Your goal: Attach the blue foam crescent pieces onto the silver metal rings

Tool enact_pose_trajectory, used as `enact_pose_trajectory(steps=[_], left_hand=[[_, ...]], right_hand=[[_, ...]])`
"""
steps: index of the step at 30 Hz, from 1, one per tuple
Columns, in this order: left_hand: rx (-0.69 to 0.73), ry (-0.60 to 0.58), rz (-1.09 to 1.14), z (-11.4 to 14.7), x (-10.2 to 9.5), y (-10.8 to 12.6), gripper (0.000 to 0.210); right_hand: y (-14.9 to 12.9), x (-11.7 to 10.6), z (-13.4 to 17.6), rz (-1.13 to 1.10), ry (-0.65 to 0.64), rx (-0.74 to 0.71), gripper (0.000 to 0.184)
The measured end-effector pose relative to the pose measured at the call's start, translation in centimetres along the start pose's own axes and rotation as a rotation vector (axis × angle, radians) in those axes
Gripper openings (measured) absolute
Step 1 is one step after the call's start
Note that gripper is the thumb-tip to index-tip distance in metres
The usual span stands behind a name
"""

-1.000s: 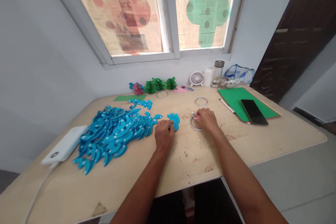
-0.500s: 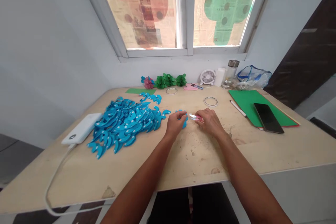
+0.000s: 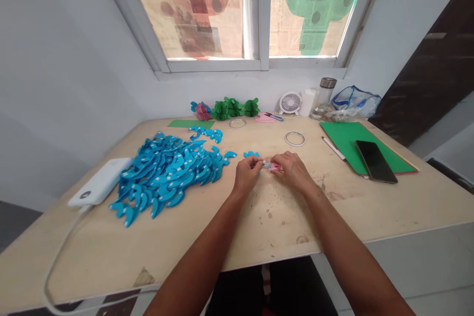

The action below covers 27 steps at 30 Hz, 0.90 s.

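My right hand (image 3: 292, 170) is closed round a small pink tool (image 3: 274, 166) with a shiny, pale front end; its exact kind is too small to make out. Thumb and fingers of my left hand (image 3: 247, 174) are pinched together right at that shiny end. A tiny white bit shows at the left fingertips, partly hidden. Just behind my left hand lie blue paper pieces (image 3: 252, 154), partly covered by the fingers. To the left spreads a large heap of curved blue paper pieces (image 3: 174, 168) with small white squares on them.
A white power bank (image 3: 99, 182) with a cable lies at the left. Two tape rolls (image 3: 295, 139) rest beyond my hands. Green paper craft shapes (image 3: 233, 107), a small fan (image 3: 291, 103) and a bottle (image 3: 323, 98) line the wall. A phone (image 3: 375, 160) lies on green sheets (image 3: 344, 133).
My left fingertips and the shiny end of the pink tool have come together, where a small gap was before. The view has tilted slightly downward.
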<state>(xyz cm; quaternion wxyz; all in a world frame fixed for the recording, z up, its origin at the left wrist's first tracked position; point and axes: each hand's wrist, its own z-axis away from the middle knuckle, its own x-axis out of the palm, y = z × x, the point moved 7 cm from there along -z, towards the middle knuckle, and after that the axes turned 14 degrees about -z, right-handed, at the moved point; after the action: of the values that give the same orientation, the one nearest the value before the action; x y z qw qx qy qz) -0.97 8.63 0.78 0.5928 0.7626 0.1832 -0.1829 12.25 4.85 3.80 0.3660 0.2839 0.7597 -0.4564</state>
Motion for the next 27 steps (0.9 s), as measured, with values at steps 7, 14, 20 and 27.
enact_pose_trajectory(steps=[7, 14, 20, 27], left_hand=[[-0.074, 0.177, 0.194, 1.0, -1.4, -0.3, 0.014], [-0.235, 0.117, 0.427, 1.0, -0.7, -1.8, 0.013], [-0.248, 0.099, 0.48, 1.0, -0.5, -1.9, 0.015], [-0.282, 0.072, 0.5, 1.2, -0.3, -1.9, 0.019]], right_hand=[[0.5, -0.3, 0.2, 0.06, 0.023, 0.041, 0.013], [3.9, -1.6, 0.8, 0.215, 0.153, 0.354, 0.009], [4.9, -1.5, 1.1, 0.258, 0.137, 0.44, 0.012], [5.9, -1.1, 1.4, 0.258, 0.137, 0.495, 0.015]])
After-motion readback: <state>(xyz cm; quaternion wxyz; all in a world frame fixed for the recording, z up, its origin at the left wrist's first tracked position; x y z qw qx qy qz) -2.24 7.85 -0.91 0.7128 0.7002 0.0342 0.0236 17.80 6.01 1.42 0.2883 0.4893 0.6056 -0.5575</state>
